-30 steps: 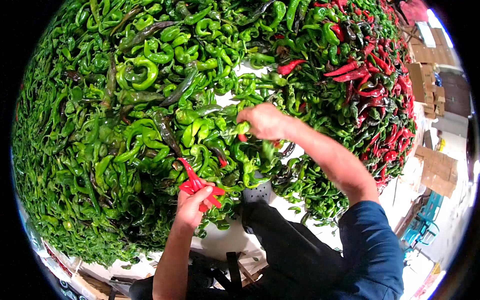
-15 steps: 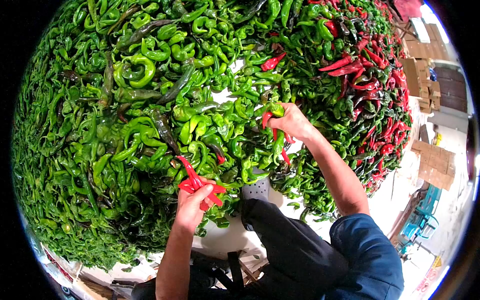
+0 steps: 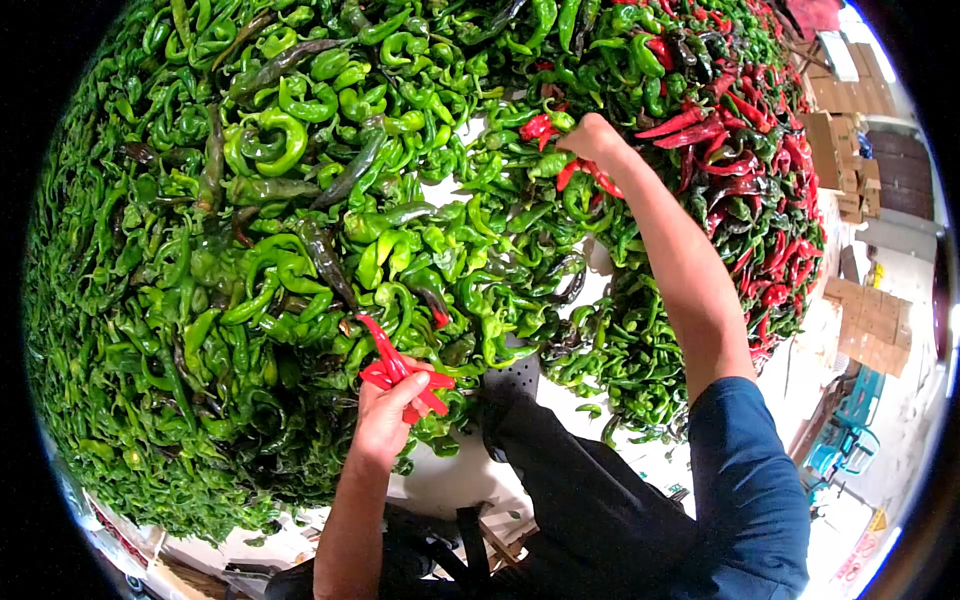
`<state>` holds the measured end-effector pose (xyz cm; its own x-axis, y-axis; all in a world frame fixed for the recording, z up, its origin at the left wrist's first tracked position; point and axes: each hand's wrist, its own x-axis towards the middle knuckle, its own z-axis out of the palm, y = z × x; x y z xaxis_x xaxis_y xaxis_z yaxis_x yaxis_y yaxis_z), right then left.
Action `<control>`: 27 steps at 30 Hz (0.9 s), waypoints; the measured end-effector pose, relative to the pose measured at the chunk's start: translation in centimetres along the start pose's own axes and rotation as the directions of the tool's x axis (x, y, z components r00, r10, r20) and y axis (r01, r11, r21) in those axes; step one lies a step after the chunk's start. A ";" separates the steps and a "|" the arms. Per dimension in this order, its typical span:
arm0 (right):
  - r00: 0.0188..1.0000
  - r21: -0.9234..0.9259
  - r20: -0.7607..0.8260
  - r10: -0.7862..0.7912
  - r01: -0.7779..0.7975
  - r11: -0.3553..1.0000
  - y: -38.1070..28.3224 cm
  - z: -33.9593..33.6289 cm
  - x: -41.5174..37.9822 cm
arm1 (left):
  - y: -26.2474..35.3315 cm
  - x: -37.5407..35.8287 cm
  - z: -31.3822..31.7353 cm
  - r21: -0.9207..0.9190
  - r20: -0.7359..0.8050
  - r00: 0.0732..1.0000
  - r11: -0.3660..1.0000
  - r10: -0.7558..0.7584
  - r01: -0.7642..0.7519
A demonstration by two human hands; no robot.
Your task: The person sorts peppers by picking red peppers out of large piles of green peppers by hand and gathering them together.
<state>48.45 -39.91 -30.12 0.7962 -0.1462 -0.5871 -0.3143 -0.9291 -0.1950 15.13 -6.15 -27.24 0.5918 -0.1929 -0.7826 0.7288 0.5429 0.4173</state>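
Observation:
My left hand point(image 3: 384, 412) is closed around a bunch of red chili peppers point(image 3: 388, 352), their ends poking out past the thumb and above the fingers. Farther out and to the right, my right hand point(image 3: 590, 138) reaches over the pile with its fingers curled down and partly hidden. Red peppers point(image 3: 604, 180) stick out from under that hand. Just left of its fingertips lies another red pepper point(image 3: 538, 129) among green ones. A broad heap of green peppers point(image 3: 290, 190) surrounds both hands.
Many red peppers point(image 3: 740, 170) lie mixed into the heap's right side. A grey clog point(image 3: 512, 378) stands at the heap's near edge on the pale floor point(image 3: 440, 490). Cardboard boxes point(image 3: 868, 325) and a teal chair point(image 3: 845, 440) are off to the right.
My right hand has moved up and away across the heap, carrying red peppers with it. My left hand keeps its bunch and has barely shifted.

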 end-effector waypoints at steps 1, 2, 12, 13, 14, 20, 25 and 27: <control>0.995 0.013 0.085 0.055 -0.056 0.998 -0.6 -0.4 0.2 | 0.2 -0.2 0.2 0.015 -0.007 1.000 1.000 0.004 -0.003; 0.998 -0.031 0.029 0.053 -0.052 0.998 -0.7 -0.4 0.1 | 0.5 -0.4 0.4 0.031 -0.014 1.000 0.999 0.011 -0.010; 0.993 -0.619 -0.120 -0.020 -0.059 0.783 -3.8 0.2 0.7 | 0.6 -0.8 -1.3 0.009 -0.021 0.999 0.999 0.034 -0.034; 0.988 -0.672 -0.144 -0.051 -0.060 0.738 -3.7 0.8 1.0 | 0.6 -0.6 -1.3 -0.006 -0.013 0.999 0.999 0.037 -0.037; 0.990 -0.691 -0.134 -0.052 -0.056 0.720 -3.6 1.2 1.1 | 0.4 -0.5 -1.3 -0.017 -0.026 0.999 0.999 0.042 -0.042; 0.984 -0.777 -0.136 -0.117 -0.032 0.629 -2.9 2.1 2.1 | 0.4 -0.6 -0.9 -0.050 -0.032 0.999 0.998 0.029 -0.031; 0.979 -0.772 -0.154 -0.133 -0.035 0.635 -2.4 1.9 1.6 | 0.8 -0.6 -1.2 -0.075 -0.034 0.999 0.997 0.001 -0.004; 0.982 -0.759 -0.165 -0.089 -0.069 0.647 -1.9 2.0 1.6 | 0.9 -0.4 -1.7 -0.067 -0.022 1.000 0.998 0.012 -0.013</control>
<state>49.34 -37.69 -32.27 0.8953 -0.1168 -0.4300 0.1343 -0.8494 0.5104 14.99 -4.15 -27.38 0.5925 -0.1687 -0.7877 0.6964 0.5987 0.3956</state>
